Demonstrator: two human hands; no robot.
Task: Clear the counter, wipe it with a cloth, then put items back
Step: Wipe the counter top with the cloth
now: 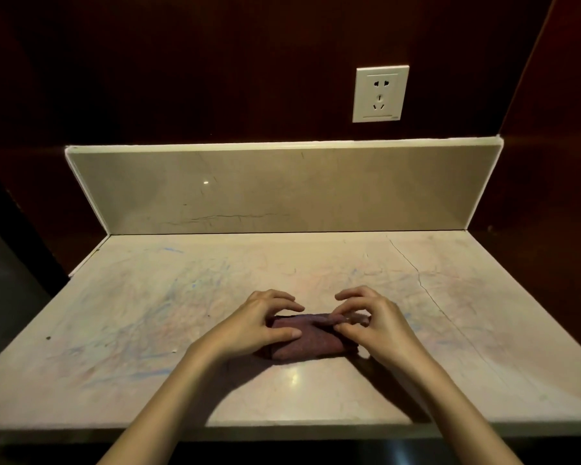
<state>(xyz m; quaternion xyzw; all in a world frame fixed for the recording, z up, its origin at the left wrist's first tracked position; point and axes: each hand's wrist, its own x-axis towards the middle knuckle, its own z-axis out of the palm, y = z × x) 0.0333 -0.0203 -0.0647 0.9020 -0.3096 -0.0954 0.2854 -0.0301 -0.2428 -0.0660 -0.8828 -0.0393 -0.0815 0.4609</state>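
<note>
A folded dark reddish-brown cloth lies on the pale stone counter, near its front middle. My left hand grips the cloth's left end, thumb on its front face and fingers curled over the far edge. My right hand pinches the cloth's upper right edge between thumb and fingertips. The counter surface carries faint blue and pink scribble marks and a thin dark crack on the right.
A low stone backsplash runs along the back of the counter. Above it, a white wall socket sits on the dark wooden wall. The counter's front edge is close to me.
</note>
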